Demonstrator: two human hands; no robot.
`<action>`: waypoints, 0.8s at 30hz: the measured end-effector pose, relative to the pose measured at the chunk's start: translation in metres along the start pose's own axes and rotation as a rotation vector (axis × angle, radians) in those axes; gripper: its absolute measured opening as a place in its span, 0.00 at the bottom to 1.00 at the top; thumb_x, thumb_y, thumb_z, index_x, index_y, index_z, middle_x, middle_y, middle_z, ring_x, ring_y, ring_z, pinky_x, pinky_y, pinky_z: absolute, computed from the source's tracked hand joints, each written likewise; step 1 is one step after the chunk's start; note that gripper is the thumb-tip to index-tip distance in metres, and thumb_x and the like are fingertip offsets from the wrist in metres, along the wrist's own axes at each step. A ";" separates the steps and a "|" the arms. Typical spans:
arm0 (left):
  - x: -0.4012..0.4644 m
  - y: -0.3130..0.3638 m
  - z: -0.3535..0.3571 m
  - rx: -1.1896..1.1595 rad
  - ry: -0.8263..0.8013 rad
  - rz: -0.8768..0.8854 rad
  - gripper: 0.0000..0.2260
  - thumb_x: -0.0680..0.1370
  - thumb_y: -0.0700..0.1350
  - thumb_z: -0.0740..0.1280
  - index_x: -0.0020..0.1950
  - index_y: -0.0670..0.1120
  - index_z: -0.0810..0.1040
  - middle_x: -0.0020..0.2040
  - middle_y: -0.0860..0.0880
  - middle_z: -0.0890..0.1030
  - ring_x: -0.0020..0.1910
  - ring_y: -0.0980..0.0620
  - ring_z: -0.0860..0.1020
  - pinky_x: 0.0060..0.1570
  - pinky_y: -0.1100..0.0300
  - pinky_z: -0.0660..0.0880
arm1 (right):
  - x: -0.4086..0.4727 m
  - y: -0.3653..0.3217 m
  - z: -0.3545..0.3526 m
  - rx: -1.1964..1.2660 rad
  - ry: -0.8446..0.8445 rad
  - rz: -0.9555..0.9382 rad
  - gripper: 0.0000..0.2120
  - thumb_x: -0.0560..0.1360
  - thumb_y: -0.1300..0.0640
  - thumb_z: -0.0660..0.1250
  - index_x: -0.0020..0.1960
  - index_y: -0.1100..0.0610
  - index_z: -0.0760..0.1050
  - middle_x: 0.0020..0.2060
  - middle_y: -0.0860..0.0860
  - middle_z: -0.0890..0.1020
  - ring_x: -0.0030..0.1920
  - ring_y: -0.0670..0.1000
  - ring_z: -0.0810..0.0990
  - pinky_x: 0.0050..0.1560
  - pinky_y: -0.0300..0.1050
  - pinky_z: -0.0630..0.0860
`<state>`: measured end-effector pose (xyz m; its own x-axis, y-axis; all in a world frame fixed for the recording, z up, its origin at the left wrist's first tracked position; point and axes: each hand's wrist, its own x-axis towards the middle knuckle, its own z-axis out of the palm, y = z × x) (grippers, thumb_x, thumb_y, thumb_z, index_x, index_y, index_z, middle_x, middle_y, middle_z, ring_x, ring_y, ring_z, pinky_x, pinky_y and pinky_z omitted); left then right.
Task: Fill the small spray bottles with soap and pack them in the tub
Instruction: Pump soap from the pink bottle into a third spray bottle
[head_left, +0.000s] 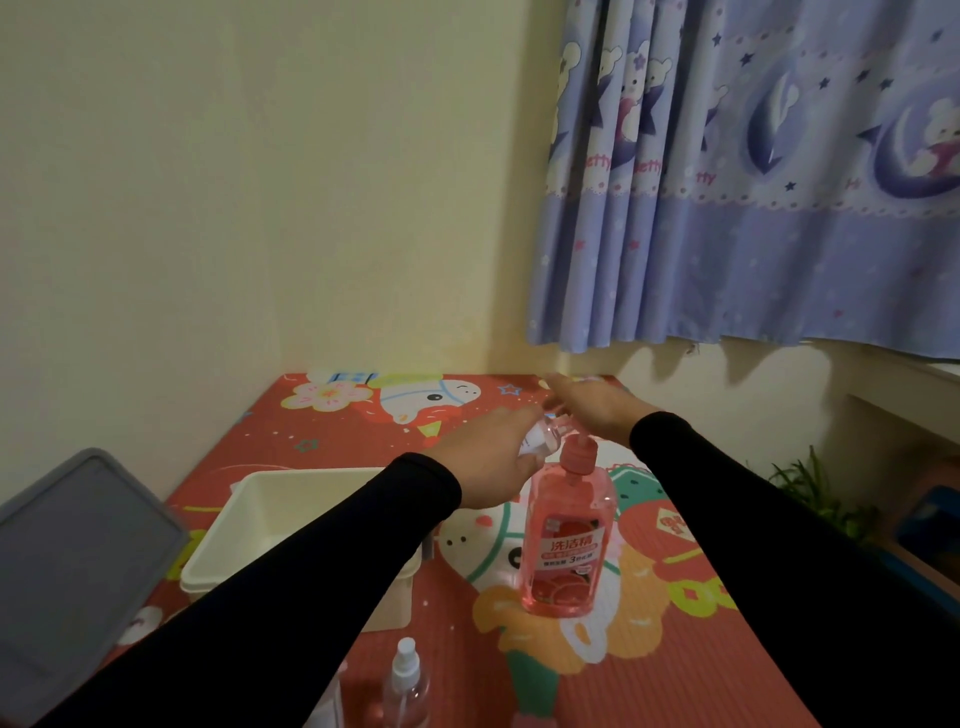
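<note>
Small spray bottle (543, 441) in my left hand (493, 462), held above the pump of the pink soap bottle (569, 540).

My left fingers are wrapped around the small bottle; it lies tilted, long axis running up and away from the palm toward my right hand (592, 410), which hovers just beyond with fingers spread flat, gripping nothing. The soap bottle stands upright directly below and nearer me than those fingertips, its pump head (579, 452) just under the small bottle, so I judge the left hand is the one placed to line mouth with spout. A second spray bottle (408, 680) stands well back toward me. The tub (244, 535) sits left of my left forearm, its grey lid (67, 561) further left.
</note>
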<state>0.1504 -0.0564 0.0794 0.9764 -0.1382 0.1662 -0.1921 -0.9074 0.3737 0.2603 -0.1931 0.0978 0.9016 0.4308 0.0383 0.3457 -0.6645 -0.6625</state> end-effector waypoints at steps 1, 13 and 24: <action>0.000 -0.001 0.001 0.000 0.001 0.009 0.25 0.82 0.51 0.59 0.77 0.56 0.54 0.72 0.45 0.68 0.67 0.45 0.70 0.63 0.51 0.69 | 0.001 0.002 0.002 0.008 -0.007 0.001 0.27 0.81 0.41 0.49 0.58 0.58 0.79 0.55 0.50 0.79 0.55 0.52 0.77 0.61 0.46 0.71; -0.002 -0.001 0.001 0.011 -0.016 -0.010 0.24 0.82 0.51 0.58 0.77 0.53 0.55 0.73 0.46 0.67 0.68 0.46 0.69 0.60 0.57 0.66 | 0.000 0.001 0.005 -0.036 -0.027 0.007 0.29 0.81 0.41 0.48 0.61 0.60 0.78 0.61 0.54 0.78 0.60 0.53 0.76 0.65 0.47 0.68; -0.004 -0.002 0.008 0.049 -0.048 -0.026 0.24 0.83 0.54 0.56 0.78 0.51 0.56 0.75 0.46 0.65 0.72 0.47 0.64 0.65 0.55 0.63 | 0.000 0.008 0.014 -0.061 -0.071 0.038 0.32 0.82 0.40 0.44 0.62 0.61 0.77 0.63 0.56 0.76 0.56 0.52 0.73 0.57 0.45 0.64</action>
<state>0.1478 -0.0571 0.0710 0.9848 -0.1322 0.1127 -0.1627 -0.9291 0.3322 0.2592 -0.1898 0.0819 0.8944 0.4454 -0.0405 0.3289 -0.7163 -0.6155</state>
